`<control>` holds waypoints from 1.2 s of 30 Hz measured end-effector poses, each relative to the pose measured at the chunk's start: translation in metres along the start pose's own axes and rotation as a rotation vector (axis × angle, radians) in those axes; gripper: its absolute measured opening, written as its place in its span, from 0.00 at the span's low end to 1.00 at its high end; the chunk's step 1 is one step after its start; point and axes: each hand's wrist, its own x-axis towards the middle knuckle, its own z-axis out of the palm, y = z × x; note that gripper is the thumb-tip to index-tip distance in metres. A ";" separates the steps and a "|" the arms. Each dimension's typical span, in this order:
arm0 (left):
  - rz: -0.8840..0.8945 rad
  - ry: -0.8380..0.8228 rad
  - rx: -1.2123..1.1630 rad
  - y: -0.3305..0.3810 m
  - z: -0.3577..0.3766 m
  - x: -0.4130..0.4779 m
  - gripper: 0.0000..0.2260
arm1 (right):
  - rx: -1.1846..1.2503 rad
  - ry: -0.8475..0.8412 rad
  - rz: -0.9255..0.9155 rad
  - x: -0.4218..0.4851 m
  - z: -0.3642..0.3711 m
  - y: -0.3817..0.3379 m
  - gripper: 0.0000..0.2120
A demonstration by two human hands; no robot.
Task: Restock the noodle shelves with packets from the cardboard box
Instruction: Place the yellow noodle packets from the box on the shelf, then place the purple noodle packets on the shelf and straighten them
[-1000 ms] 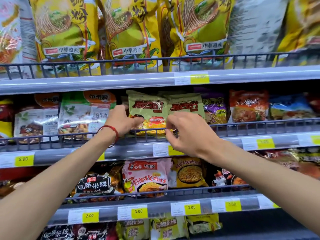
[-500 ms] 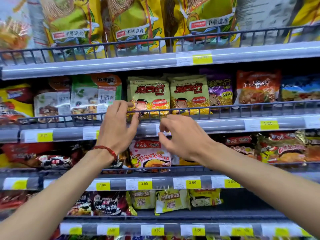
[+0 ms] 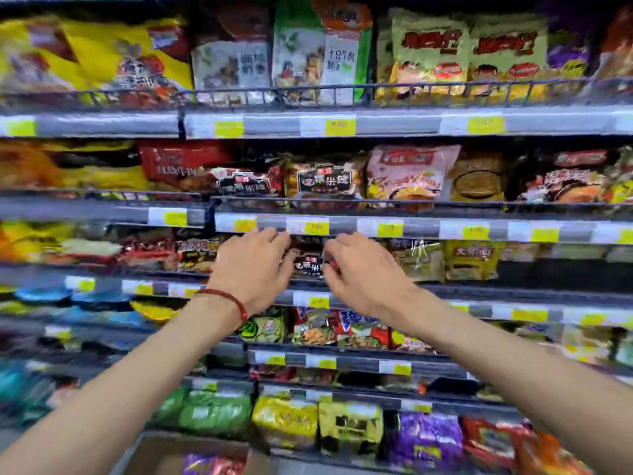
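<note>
Head view, landmark: the dark packet (image 3: pixel 309 265) on the third shelf down, standing behind that shelf's wire rail.

Left hand (image 3: pixel 251 269): just left of the dark packet, back of the hand toward the camera, fingers spread a little and reaching over the rail; the fingertips seem to touch the packet's left edge, though blur keeps me from telling whether they grip it.

Right hand (image 3: pixel 363 274): just right of the dark packet, fingers curled and slightly apart, fingertips at the packet's right edge; I cannot tell if they are clamped on it.

Red bracelet (image 3: pixel 228 301): on the left wrist, below and left of the packet.

Price strip (image 3: pixel 346 228): right above the packet, grey with yellow tags, touching neither hand as far as I can see.

Pink packet (image 3: pixel 409 173): one shelf above the packet, up and to the right, leaning against its rail.

Yellow-green packets (image 3: pixel 462 56): two shelves above, up and to the right, upright side by side.

Cardboard box (image 3: pixel 178 454): far below the packet, at the bottom edge, open, with purple and red packets (image 3: pixel 212 465) showing inside.

Sharpness: the whole shelf wall is smeared, so most labels are unreadable.
</note>
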 end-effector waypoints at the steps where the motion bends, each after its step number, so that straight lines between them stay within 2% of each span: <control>1: -0.004 -0.028 -0.006 -0.010 0.005 -0.017 0.11 | 0.017 -0.015 0.010 -0.004 0.013 -0.017 0.11; 11: -0.075 -0.278 -0.116 -0.101 0.067 -0.162 0.11 | 0.145 -0.187 0.104 -0.031 0.139 -0.139 0.10; 20: -0.124 -0.491 -0.149 -0.183 0.179 -0.199 0.10 | 0.174 -0.315 0.141 0.001 0.272 -0.184 0.09; 28: -0.165 -0.643 -0.229 -0.245 0.256 -0.226 0.09 | 0.173 -0.499 0.193 0.029 0.360 -0.220 0.12; 36: -0.120 -0.791 -0.340 -0.330 0.327 -0.285 0.08 | 0.173 -0.614 0.326 0.045 0.442 -0.299 0.09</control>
